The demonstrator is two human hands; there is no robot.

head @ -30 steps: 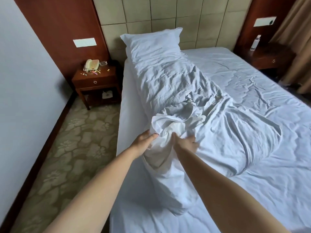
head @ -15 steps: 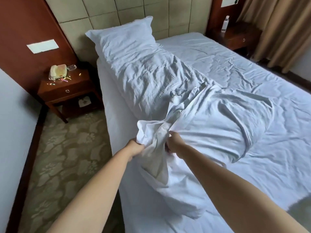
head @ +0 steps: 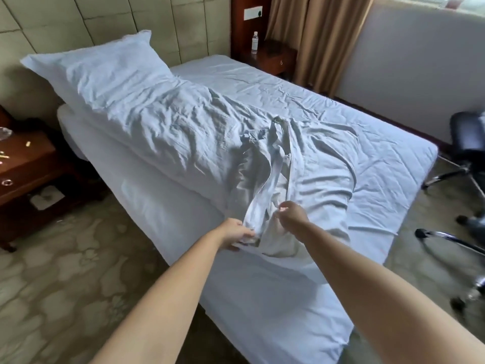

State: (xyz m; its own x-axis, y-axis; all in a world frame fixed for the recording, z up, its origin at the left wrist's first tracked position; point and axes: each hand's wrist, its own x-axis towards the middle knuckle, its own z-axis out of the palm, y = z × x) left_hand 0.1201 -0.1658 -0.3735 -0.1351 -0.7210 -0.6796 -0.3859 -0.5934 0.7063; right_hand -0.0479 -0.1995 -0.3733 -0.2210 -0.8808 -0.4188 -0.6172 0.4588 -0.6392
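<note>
A white pillowcase (head: 265,185) lies bunched and stretched over the near end of a long white pillow (head: 162,132) on the bed (head: 380,143). My left hand (head: 237,233) grips the pillowcase's near edge at the bed's side. My right hand (head: 291,215) pinches the same fabric just to the right, fingers curled, slightly higher. Both arms reach in from the bottom. A second pillow (head: 99,67) leans against the padded headboard.
A wooden nightstand (head: 23,164) with small items stands at the left. A second nightstand (head: 273,57) with a water bottle (head: 254,42) is behind the bed, beside brown curtains (head: 315,35). An office chair (head: 469,164) stands right of the bed. Patterned carpet (head: 65,271) covers the floor.
The view has swung to the right, bringing the chair and curtains in. Both hands have pulled the bunched pillowcase toward me, so the fabric is drawn out longer and thinner.
</note>
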